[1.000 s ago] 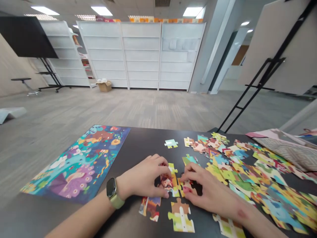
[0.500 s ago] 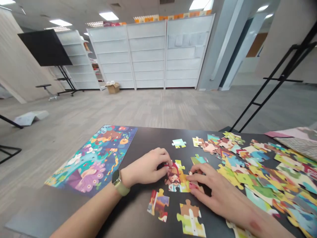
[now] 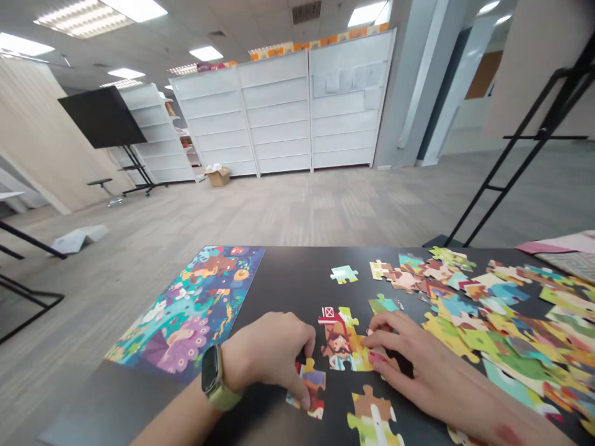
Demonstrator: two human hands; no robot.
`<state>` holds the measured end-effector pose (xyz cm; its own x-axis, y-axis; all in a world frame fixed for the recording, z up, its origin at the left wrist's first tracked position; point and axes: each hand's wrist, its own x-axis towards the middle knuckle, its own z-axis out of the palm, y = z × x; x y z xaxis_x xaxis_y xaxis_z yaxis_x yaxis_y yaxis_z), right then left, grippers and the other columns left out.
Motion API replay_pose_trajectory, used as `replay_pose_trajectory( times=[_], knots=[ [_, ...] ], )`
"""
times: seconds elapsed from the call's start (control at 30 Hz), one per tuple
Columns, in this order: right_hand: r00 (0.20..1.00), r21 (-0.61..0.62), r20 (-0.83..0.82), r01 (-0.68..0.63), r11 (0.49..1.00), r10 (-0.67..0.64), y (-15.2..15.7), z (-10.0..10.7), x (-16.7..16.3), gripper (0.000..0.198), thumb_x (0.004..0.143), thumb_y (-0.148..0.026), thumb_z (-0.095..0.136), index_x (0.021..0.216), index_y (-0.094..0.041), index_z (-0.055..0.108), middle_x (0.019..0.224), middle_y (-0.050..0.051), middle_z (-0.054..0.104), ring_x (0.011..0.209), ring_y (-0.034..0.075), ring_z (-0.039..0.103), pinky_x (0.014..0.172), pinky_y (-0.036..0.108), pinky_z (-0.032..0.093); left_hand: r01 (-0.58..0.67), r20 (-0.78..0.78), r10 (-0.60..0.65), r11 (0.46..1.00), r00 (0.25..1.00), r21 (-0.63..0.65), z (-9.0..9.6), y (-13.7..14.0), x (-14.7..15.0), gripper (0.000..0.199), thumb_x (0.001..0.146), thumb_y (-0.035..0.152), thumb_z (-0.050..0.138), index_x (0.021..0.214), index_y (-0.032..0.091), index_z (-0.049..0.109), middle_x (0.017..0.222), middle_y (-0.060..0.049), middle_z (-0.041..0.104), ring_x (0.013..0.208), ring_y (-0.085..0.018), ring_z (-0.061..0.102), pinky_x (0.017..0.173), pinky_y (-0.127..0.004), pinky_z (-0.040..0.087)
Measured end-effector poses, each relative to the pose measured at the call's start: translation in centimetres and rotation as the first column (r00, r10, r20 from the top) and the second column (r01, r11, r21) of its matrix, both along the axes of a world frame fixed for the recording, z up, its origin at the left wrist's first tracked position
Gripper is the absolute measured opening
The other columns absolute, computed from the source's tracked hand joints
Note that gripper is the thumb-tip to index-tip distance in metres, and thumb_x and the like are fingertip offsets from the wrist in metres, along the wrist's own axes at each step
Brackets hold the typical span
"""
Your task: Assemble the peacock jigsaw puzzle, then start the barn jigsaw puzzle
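My left hand (image 3: 274, 356), with a watch on its wrist, grips a purple, yellow and red jigsaw piece (image 3: 315, 385) lying on the dark table; the thumb is on its near edge and the fingertips are partly hidden. My right hand (image 3: 402, 356) has its fingers closed on a jigsaw piece with a pink patch (image 3: 377, 355), at the right side of joined pieces showing a bearded figure (image 3: 340, 347). Nearer me lies a brown and green piece (image 3: 374, 415). A pale blue piece (image 3: 344, 274) and a green and teal piece (image 3: 383, 303) lie farther back.
A heap of loose jigsaw pieces (image 3: 502, 316) covers the table's right side. On the left lies a colourful picture sheet (image 3: 186, 310). Beyond the table (image 3: 288, 279) stand white shelving units (image 3: 279, 111), a screen on a stand (image 3: 103, 118) and a black metal frame (image 3: 502, 167).
My left hand has moved from the joined pieces toward me and onto the purple and red piece. My right hand stays by the joined pieces. The head view has tilted slightly.
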<state>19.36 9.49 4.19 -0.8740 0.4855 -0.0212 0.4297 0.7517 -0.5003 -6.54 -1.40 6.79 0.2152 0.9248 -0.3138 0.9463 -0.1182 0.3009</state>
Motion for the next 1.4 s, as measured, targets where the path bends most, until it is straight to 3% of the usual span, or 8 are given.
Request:
replay_pose_trajectory(
  times=[0.23,0.63,0.8,0.93,1.1,1.3,1.4],
  knots=[
    [1.0,0.001,-0.014,-0.015,1.0,0.015,-0.1,-0.1,0.1,0.026,0.1,-0.039,0.045,0.108,-0.029,0.067,0.125,0.008,0.057,0.111,0.025,0.059,0.095,0.044,0.051,-0.101,0.009,0.101,0.993,0.995,0.054,0.5,1.0,-1.3,0.053,0.062,0.066,0.081,0.091,0.025,0.064,0.076,0.002,0.066,0.066,-0.019,0.06,0.052,-0.027,0.027],
    [0.999,-0.02,-0.038,-0.006,1.0,0.006,-0.3,0.4,0.0,0.025,0.099,-0.037,0.046,0.102,-0.028,0.069,0.119,0.008,0.059,0.104,0.025,0.061,0.09,0.042,0.052,-0.115,0.018,0.114,0.986,0.993,0.123,0.0,1.4,-1.1,0.052,0.068,0.06,0.081,0.102,0.026,0.061,0.079,0.004,0.067,0.071,-0.019,0.062,0.055,-0.027,0.03],
    [0.999,-0.023,-0.031,-0.01,1.0,0.009,-0.3,0.5,0.0,0.025,0.099,-0.038,0.046,0.104,-0.028,0.069,0.119,0.008,0.058,0.103,0.024,0.06,0.091,0.043,0.052,-0.127,0.073,0.124,0.991,0.99,0.048,0.2,1.3,-1.7,0.049,0.064,0.054,0.085,0.099,0.027,0.063,0.078,0.006,0.065,0.067,-0.016,0.06,0.052,-0.025,0.03],
    [0.999,-0.029,-0.035,-0.008,1.0,0.007,-0.2,0.3,0.0,0.024,0.099,-0.038,0.046,0.104,-0.028,0.068,0.119,0.007,0.058,0.103,0.024,0.061,0.09,0.042,0.051,-0.167,0.054,0.167,0.986,0.984,-0.019,0.5,1.1,-2.9,0.046,0.057,0.051,0.087,0.085,0.025,0.061,0.073,0.007,0.061,0.062,-0.014,0.055,0.049,-0.025,0.027],
    [0.995,-0.019,-0.096,-0.009,1.0,0.007,-0.6,0.8,0.2,0.021,0.097,-0.03,0.05,0.101,-0.027,0.07,0.116,0.007,0.06,0.103,0.023,0.061,0.09,0.038,0.05,-0.203,0.033,0.205,0.977,0.978,-0.056,0.9,0.7,-3.1,0.044,0.055,0.045,0.087,0.084,0.025,0.06,0.073,0.008,0.058,0.063,-0.013,0.053,0.05,-0.024,0.027],
    [0.991,0.067,-0.135,0.009,0.998,0.001,-1.0,1.4,0.3,0.016,0.088,-0.019,0.057,0.093,-0.022,0.072,0.104,0.005,0.063,0.095,0.019,0.061,0.085,0.031,0.049,-0.238,0.06,0.246,0.965,0.967,-0.11,0.7,0.7,-2.4,0.059,0.058,0.038,0.079,0.112,0.025,0.059,0.083,0.006,0.057,0.076,-0.018,0.059,0.06,-0.024,0.035],
    [0.991,0.111,-0.137,0.002,0.994,0.013,-1.2,1.2,0.5,0.011,0.085,-0.019,0.059,0.085,-0.02,0.071,0.102,0.005,0.064,0.092,0.017,0.061,0.081,0.027,0.048,-0.218,0.069,0.225,0.971,0.972,-0.1,-0.2,1.0,-2.3,0.057,0.063,0.037,0.072,0.117,0.025,0.059,0.081,0.005,0.056,0.077,-0.02,0.059,0.062,-0.025,0.037]
  ],
)
